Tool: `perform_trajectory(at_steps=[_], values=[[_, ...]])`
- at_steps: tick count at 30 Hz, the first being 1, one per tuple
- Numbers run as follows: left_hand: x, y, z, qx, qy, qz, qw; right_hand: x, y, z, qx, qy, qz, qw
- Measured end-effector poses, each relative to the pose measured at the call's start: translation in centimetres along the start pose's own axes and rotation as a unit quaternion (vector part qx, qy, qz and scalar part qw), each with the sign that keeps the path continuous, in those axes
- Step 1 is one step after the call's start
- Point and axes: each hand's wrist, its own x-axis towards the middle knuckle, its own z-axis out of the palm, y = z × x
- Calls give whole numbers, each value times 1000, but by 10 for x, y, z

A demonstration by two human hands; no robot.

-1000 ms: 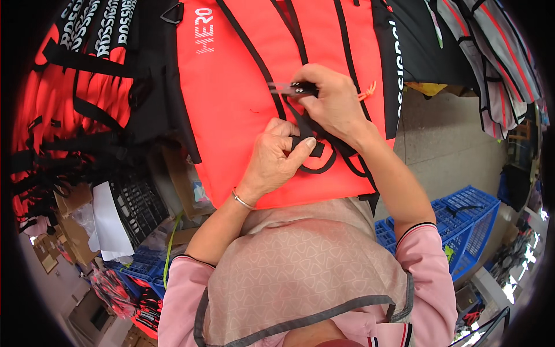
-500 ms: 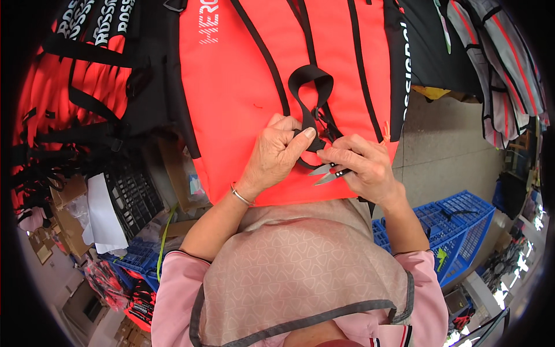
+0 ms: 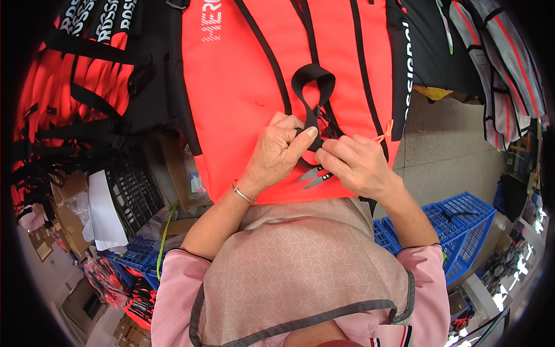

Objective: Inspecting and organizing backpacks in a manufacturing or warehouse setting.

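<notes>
A bright red-orange bag (image 3: pixel 231 92) with black straps and black side panels lies in front of me. My left hand (image 3: pixel 274 150) pinches a black webbing strap (image 3: pixel 324 84) near the bag's lower middle, and the strap loops up above the fingers. Close beside it, my right hand (image 3: pixel 361 165) is curled with its fingertips against the strap. Small thread snips (image 3: pixel 315 178) are tucked in that right hand, their blades pointing left over the red fabric. What the right fingertips pinch is hidden behind them.
Red-and-black bags (image 3: pixel 87 81) are piled at the left, with a black plastic crate (image 3: pixel 133 194) and white paper (image 3: pixel 107 214) below them. A blue plastic crate (image 3: pixel 462 214) stands at the right. Grey bags with red stripes (image 3: pixel 503 69) hang at the far right.
My right hand has turned and closed its fingers nearer the strap. The snips' blades have shifted slightly left and down, closer together. My left hand keeps its pinch.
</notes>
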Motion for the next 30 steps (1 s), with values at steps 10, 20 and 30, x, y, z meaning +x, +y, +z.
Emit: perform_trajectory(at_steps=[10,20,30], values=[[-3,-8,3,20,17,11,1000,-10,-49,-15,548,-129,249,788],[-6,-1,2,-12,17,11,1000,-15,-43,-10,259,160,354,884],[-9,-12,5,-6,20,76,997,-16,-21,-2,245,139,373,884]])
